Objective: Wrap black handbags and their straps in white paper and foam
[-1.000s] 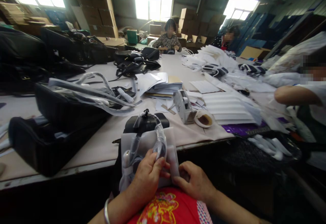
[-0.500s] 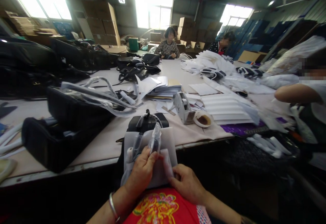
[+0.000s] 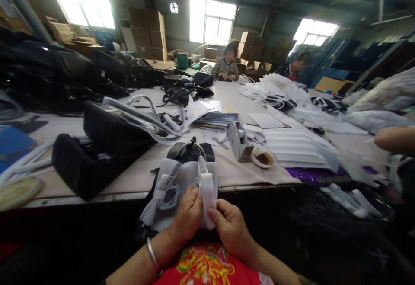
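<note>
Close in front of me a black bag (image 3: 173, 152) rests against the table edge, with a white foam sheet (image 3: 185, 177) over its near side. A white foam strip (image 3: 207, 196) stands upright between my hands. My right hand (image 3: 231, 224) pinches its lower right edge between thumb and fingers. My left hand (image 3: 187, 211) is closed around the lower part of a plastic-wrapped strap (image 3: 201, 164), at the strip's left side; its fingertips are partly hidden. On the left of the sheet lies a coiled pale cord (image 3: 168, 196), beside a foam-wrapped bundle (image 3: 158, 194).
A large black bag (image 3: 97, 155) with wrapped handles stands to the left. A tape dispenser (image 3: 238, 142), a tape roll (image 3: 262, 157) and a paper stack (image 3: 217, 118) lie ahead. Foam sheets (image 3: 292, 148) cover the right side. A co-worker (image 3: 225, 66) sits across the table.
The foam strip has come up over the front of the wrapped strap, with my right hand on its edge. My left hand has shifted slightly lower. The coiled cord now shows. The view has turned left.
</note>
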`<act>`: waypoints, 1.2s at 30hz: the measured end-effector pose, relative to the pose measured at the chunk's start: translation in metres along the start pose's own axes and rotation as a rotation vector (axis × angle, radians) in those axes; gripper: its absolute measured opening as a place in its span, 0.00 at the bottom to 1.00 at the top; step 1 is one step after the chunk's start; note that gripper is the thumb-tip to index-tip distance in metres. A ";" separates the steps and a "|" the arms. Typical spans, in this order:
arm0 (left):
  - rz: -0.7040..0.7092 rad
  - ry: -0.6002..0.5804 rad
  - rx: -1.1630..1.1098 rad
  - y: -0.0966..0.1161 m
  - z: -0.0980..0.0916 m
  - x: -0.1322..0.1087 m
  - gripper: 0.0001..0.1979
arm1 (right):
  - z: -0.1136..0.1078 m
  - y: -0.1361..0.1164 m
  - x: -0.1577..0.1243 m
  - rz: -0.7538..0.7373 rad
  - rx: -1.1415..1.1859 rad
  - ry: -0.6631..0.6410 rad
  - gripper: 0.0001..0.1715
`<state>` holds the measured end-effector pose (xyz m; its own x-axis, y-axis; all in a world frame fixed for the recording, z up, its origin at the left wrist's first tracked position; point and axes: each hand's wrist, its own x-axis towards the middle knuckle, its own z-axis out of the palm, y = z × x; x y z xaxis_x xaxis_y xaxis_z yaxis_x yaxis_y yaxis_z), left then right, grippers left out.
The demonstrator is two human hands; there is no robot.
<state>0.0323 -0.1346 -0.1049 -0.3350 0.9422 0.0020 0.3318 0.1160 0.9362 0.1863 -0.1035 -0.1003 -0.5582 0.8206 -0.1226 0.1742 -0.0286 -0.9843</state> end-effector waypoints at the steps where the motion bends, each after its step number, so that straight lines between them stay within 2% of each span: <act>1: -0.002 -0.012 -0.013 -0.001 0.000 -0.002 0.22 | 0.002 0.000 0.002 0.018 0.033 -0.001 0.19; 8: -0.029 -0.066 -0.136 -0.001 -0.001 -0.007 0.28 | 0.010 0.004 0.014 0.082 0.148 -0.023 0.26; 12: 0.048 -0.061 -0.051 0.000 0.004 -0.005 0.27 | 0.015 0.007 0.018 0.143 0.232 -0.034 0.28; 16: 0.131 -0.064 -0.015 -0.007 0.007 -0.002 0.25 | 0.017 0.010 0.021 0.174 0.220 -0.059 0.29; 23: 0.257 -0.078 0.032 -0.016 0.002 0.000 0.23 | 0.019 0.020 0.025 0.173 0.178 -0.039 0.31; 29: 0.269 0.005 0.041 -0.011 0.001 0.005 0.23 | 0.017 0.013 0.029 0.045 0.069 -0.098 0.26; 33: 0.248 0.037 0.048 -0.013 0.001 0.008 0.23 | 0.008 0.002 0.033 -0.099 -0.170 -0.171 0.18; 36: 0.174 0.074 0.046 -0.019 0.004 0.012 0.24 | -0.007 -0.001 0.038 -0.220 -0.357 -0.240 0.11</act>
<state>0.0252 -0.1245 -0.1239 -0.3327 0.9237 0.1899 0.4294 -0.0309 0.9026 0.1703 -0.0680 -0.1034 -0.7768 0.6296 0.0161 0.2757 0.3629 -0.8901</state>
